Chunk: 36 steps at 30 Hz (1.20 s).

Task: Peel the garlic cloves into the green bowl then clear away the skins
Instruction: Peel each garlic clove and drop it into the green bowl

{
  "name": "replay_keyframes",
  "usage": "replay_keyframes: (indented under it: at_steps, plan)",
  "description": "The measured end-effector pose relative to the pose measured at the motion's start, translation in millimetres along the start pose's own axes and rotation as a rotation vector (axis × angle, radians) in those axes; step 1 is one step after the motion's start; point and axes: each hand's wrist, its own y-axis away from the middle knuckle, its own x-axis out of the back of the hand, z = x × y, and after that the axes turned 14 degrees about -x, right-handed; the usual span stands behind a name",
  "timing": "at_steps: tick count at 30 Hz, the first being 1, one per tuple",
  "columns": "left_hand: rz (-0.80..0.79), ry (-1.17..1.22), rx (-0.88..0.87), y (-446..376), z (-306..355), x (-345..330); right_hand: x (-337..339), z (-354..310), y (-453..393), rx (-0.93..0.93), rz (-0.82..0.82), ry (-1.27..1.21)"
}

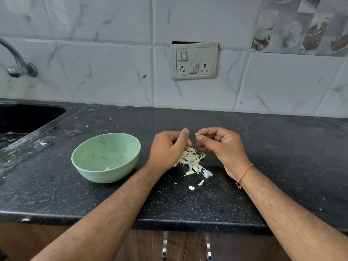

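Observation:
A pale green bowl (98, 166) stands on the black counter, left of my hands, with one peeled clove (107, 168) showing at its near inner wall. My right hand (224, 146) pinches a small garlic clove (197, 134) between thumb and fingers. My left hand (167, 149) hovers just left of it, fingers curled, thumb raised toward the clove; whether it holds anything is hidden. Under and between the hands lies a heap of garlic skins (192, 161), with a few loose scraps (191, 187) nearer me.
A black sink (24, 119) is set into the counter at the far left, with a metal tap (17, 66) on the tiled wall. A switch panel (194, 61) sits on the wall behind. The counter's front edge (169, 222) runs above wooden cabinet doors.

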Motion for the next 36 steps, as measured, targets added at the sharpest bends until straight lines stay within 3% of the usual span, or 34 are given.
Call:
replay_keyframes:
  at_steps: [13, 25, 36]
  plan:
    - [-0.024, 0.06, -0.052, -1.3, -3.7, -1.1, 0.0, 2.6, 0.3, 0.097, 0.014, 0.164]
    - [-0.037, 0.143, -0.051, -2.7, -5.6, 1.5, -0.4, 3.8, 0.2, 0.1, -0.004, 0.144]
    - [-0.008, -0.034, -0.102, 4.2, -2.5, 0.6, 1.2, 4.9, 2.9, 0.155, -0.012, 0.245]
